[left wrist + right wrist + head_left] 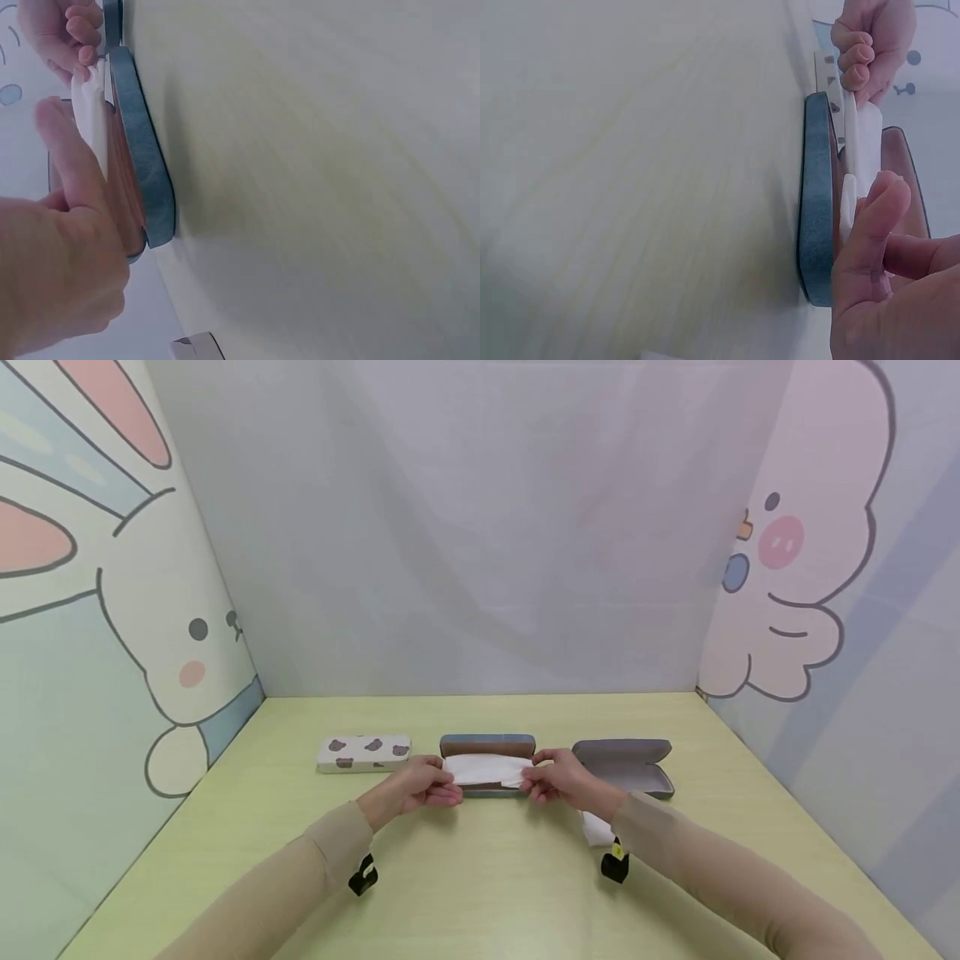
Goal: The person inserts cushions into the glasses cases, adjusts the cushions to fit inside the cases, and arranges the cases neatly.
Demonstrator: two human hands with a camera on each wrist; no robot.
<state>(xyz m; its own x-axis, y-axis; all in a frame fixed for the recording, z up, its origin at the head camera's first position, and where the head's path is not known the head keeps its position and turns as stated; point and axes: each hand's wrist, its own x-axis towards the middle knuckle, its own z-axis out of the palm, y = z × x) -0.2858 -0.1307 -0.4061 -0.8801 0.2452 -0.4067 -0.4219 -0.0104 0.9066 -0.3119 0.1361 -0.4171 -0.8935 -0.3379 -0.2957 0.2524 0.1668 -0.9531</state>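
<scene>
Thumb and fingers of my left hand (426,783) pinch one end of a white folded cloth (486,769), and those of my right hand (561,775) pinch the other, so it hangs in a soft, flat strip between them. One lower corner by my right fingers droops in a small loose flap. The strip lies over the open mouth of a blue-grey glasses case (487,793), hinged, long and round-cornered, with a mottled, leathery-looking shell and a smooth brown lining; its lid stands raised behind the cloth. I cannot tell whether the cloth touches the lining.

To the right, just past my right hand, a grey hinged glasses case (622,750) sits open, its lining a paler grey. A second white cloth (597,830) lies crumpled near it, partly under my right forearm. To the left, near my left hand, rests a closed white case (365,753), a rounded slab printed with brown bear-head shapes.

Beige fabric sleeves (285,881) cover my arms, and the pale yellow-green tabletop (480,885) shows faint wood grain. Beyond it hangs a lightly creased grey backdrop (480,527), flanked by cartoon-printed panels (150,610).
</scene>
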